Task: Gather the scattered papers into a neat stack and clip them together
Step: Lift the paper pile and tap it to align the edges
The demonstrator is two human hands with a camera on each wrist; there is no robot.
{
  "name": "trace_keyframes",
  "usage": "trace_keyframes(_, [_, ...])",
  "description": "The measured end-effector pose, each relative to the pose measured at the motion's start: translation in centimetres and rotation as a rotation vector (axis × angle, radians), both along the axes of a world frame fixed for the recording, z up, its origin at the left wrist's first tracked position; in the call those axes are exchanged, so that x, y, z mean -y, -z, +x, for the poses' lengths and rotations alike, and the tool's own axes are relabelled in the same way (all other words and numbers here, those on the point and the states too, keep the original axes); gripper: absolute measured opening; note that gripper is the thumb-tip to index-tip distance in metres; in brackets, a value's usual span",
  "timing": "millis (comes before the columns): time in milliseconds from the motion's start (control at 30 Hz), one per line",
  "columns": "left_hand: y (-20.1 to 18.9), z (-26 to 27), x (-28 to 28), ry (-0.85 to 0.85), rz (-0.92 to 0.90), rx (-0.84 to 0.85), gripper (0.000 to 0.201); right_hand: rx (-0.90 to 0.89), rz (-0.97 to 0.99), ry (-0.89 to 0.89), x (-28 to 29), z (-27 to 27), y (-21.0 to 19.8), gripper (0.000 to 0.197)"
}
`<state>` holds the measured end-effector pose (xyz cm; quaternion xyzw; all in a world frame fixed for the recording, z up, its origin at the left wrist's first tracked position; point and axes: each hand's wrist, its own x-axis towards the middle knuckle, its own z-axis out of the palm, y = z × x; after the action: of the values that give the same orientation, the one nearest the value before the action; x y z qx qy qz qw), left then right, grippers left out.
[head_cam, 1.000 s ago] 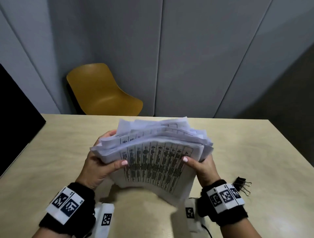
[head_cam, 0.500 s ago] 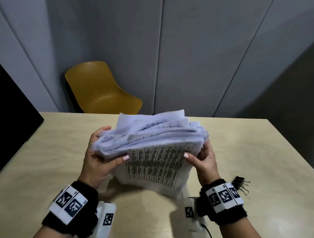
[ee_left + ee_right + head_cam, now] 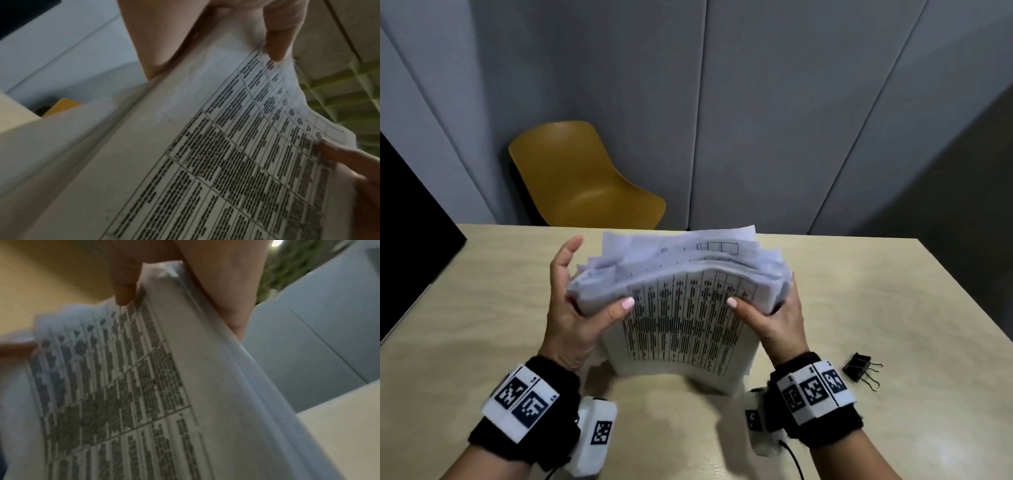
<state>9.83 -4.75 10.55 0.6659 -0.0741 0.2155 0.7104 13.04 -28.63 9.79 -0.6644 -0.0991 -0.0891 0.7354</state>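
Note:
A thick, uneven stack of printed papers (image 3: 681, 325) stands on edge over the wooden table (image 3: 482, 308), its top edges fanned and ragged. My left hand (image 3: 566, 308) holds its left side, thumb on the front sheet and fingers raised behind. My right hand (image 3: 779, 320) grips the right side, thumb on the front sheet. The left wrist view shows the table-printed sheet (image 3: 226, 162) under my left thumb (image 3: 277, 40). In the right wrist view the stack (image 3: 144, 386) fills the frame. A black binder clip (image 3: 861, 368) lies on the table right of my right wrist.
A yellow chair (image 3: 585, 181) stands behind the table's far edge against grey wall panels. A black panel (image 3: 410, 212) borders the table's left side. Bare tabletop lies to the left and right of the stack.
The stack has been shifted between my hands and its top sheets now stand higher. My left fingers have straightened up behind it. The binder clip has not moved.

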Motion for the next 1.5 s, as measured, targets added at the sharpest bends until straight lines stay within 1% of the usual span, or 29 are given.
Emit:
trace_keyframes(100, [0.1, 0.0, 0.5, 0.05, 0.045, 0.007, 0.098, 0.026, -0.059, -0.029, -0.5, -0.1, -0.2, 0.055])
trace_keyframes(133, [0.1, 0.0, 0.5, 0.055, 0.028, 0.016, 0.098, 0.033, -0.055, -0.03, -0.5, -0.1, -0.3, 0.054])
trace_keyframes(167, [0.2, 0.1, 0.2, 0.039, -0.003, 0.026, 0.097, 0.038, -0.029, -0.028, -0.5, -0.2, -0.4, 0.059])
trace_keyframes(233, [-0.1, 0.2, -0.2, 0.019, -0.08, 0.05, 0.098, 0.033, 0.027, 0.005, -0.3, -0.3, -0.4, 0.078])
trace_keyframes(267, [-0.3, 0.1, -0.1, 0.009, -0.082, 0.062, 0.099, 0.039, 0.03, 0.033, -0.4, -0.5, -0.5, 0.089])
trace_keyframes(333, [-0.6, -0.1, 0.5, -0.043, 0.007, 0.09, 0.102, 0.112, 0.001, 0.099, -0.8, -0.7, -0.7, 0.101])
trace_keyframes(367, [-0.8, -0.2, 0.8, -0.092, 0.058, 0.111, 0.103, 0.18, -0.032, 0.141, -1.2, -0.9, -1.0, 0.103])
trace_keyframes(433, [-1.4, -0.1, 1.3, -0.216, 0.166, 0.191, 0.104, 0.354, -0.187, 0.251, -1.7, -0.9, -1.8, 0.097])
trace_keyframes(500, [-1.8, 0.2, 1.1, -0.289, 0.348, 0.315, 0.096, 0.486, -0.38, 0.308, -1.8, -0.7, -2.5, 0.077])
trace_keyframes(533, [-2.0, 0.3, 1.1, -0.305, 0.454, 0.352, 0.085, 0.506, -0.454, 0.317, -1.7, -0.6, -2.6, 0.065])
trace_keyframes(600, [-2.3, 0.3, 1.0, -0.35, 0.612, 0.347, 0.055, 0.469, -0.485, 0.314, -1.4, -0.5, -2.7, 0.045])
trace_keyframes(633, [-2.3, 0.2, 0.8, -0.366, 0.63, 0.326, 0.045, 0.445, -0.457, 0.31, -1.1, -0.4, -2.5, 0.04])
trace_keyframes(667, [-1.9, 0.1, 0.5, -0.385, 0.611, 0.302, 0.039, 0.432, -0.425, 0.31, -0.8, -0.4, -2.3, 0.038])
trace_keyframes(700, [-1.6, 0.0, 0.1, -0.405, 0.571, 0.285, 0.037, 0.426, -0.405, 0.316, -0.6, -0.5, -2.2, 0.039])
trace_keyframes(767, [-1.2, -0.1, -0.1, -0.414, 0.529, 0.278, 0.043, 0.435, -0.402, 0.317, -0.6, -0.7, -2.1, 0.052])
trace_keyframes(800, [-1.2, -0.2, 0.1, -0.409, 0.57, 0.289, 0.046, 0.445, -0.43, 0.311, -0.7, -0.7, -2.1, 0.06])
trace_keyframes(833, [-1.3, -0.2, 0.3, -0.401, 0.644, 0.302, 0.046, 0.447, -0.469, 0.308, -0.9, -0.7, -2.2, 0.063])
trace_keyframes(867, [-1.3, -0.2, 0.4, -0.392, 0.705, 0.307, 0.043, 0.431, -0.497, 0.309, -1.0, -0.7, -2.2, 0.06])
trace_keyframes(900, [-1.4, -0.2, 0.3, -0.382, 0.722, 0.291, 0.039, 0.404, -0.503, 0.312, -1.0, -0.6, -2.3, 0.055])
trace_keyframes(1000, [-1.2, -0.2, -0.4, -0.418, 0.629, 0.217, 0.041, 0.379, -0.472, 0.325, -0.6, -0.5, -2.3, 0.041])
trace_keyframes(1033, [-1.0, -0.3, -0.4, -0.429, 0.627, 0.211, 0.045, 0.39, -0.471, 0.319, -0.6, -0.6, -2.2, 0.041])
trace_keyframes(1100, [-0.7, -0.3, -0.2, -0.392, 0.703, 0.241, 0.052, 0.415, -0.504, 0.299, -0.8, -0.7, -2.0, 0.047])
trace_keyframes(1167, [-0.9, -0.1, 0.2, -0.356, 0.78, 0.268, 0.046, 0.416, -0.541, 0.279, -0.9, -0.5, -2.0, 0.049])
trace_keyframes(1267, [-1.4, 0.0, 0.0, -0.358, 0.706, 0.273, 0.035, 0.406, -0.451, 0.26, -0.4, -0.2, -2.0, 0.032])
trace_keyframes(1333, [-1.3, -0.2, -0.5, -0.37, 0.637, 0.29, 0.037, 0.416, -0.38, 0.222, 0.2, -0.4, -1.9, 0.032])
trace_keyframes(1367, [-1.1, -0.3, -0.6, -0.352, 0.569, 0.271, 0.044, 0.401, -0.343, 0.186, 0.5, -0.4, -1.7, 0.039])
trace_keyframes(1400, [-0.8, -0.3, -0.8, -0.309, 0.471, 0.223, 0.056, 0.355, -0.284, 0.143, 0.8, -0.4, -1.3, 0.05])
trace_keyframes(1467, [0.1, 0.0, -1.2, -0.168, 0.27, 0.065, 0.083, 0.203, -0.135, 0.06, 1.4, -0.1, -0.2, 0.072])
trace_keyframes(1500, [0.7, 0.2, -1.4, -0.069, 0.197, -0.022, 0.089, 0.117, -0.083, 0.02, 1.5, 0.1, 0.3, 0.073])
